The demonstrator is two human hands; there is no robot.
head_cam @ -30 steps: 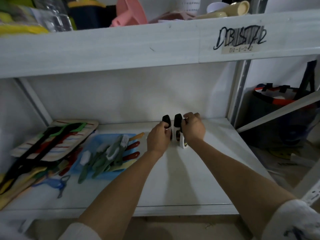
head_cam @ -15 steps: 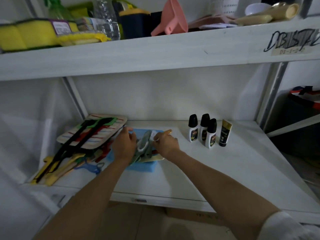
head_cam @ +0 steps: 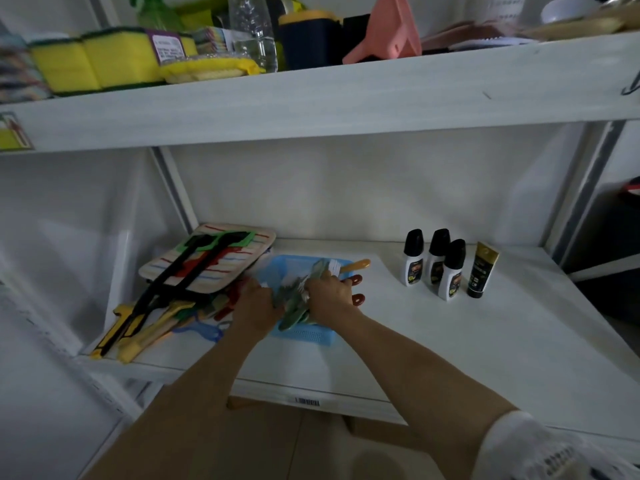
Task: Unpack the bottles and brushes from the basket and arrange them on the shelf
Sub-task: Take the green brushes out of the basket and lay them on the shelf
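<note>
A shallow blue basket (head_cam: 308, 336) sits on the white lower shelf (head_cam: 433, 341), left of centre. In it lies a bunch of green-handled brushes (head_cam: 294, 308), with orange and red handles poking out on the right side. My left hand (head_cam: 254, 306) and my right hand (head_cam: 329, 294) are both closed around the green brushes over the basket. Three white bottles with black caps (head_cam: 433, 263) stand upright at the back right of the shelf. A black and gold tube (head_cam: 481, 270) stands beside them on the right.
A striped mat with black, green and red utensils (head_cam: 207, 259) lies left of the basket, over yellow and blue tools (head_cam: 152, 327). The upper shelf (head_cam: 311, 98) carries yellow sponges (head_cam: 93, 60), a clear bottle and a pink funnel. A metal upright (head_cam: 585, 188) borders the right side.
Both hands left the bottles at the back right and moved left to the basket, where they now hold the green brushes. The camera view swung left and closer.
</note>
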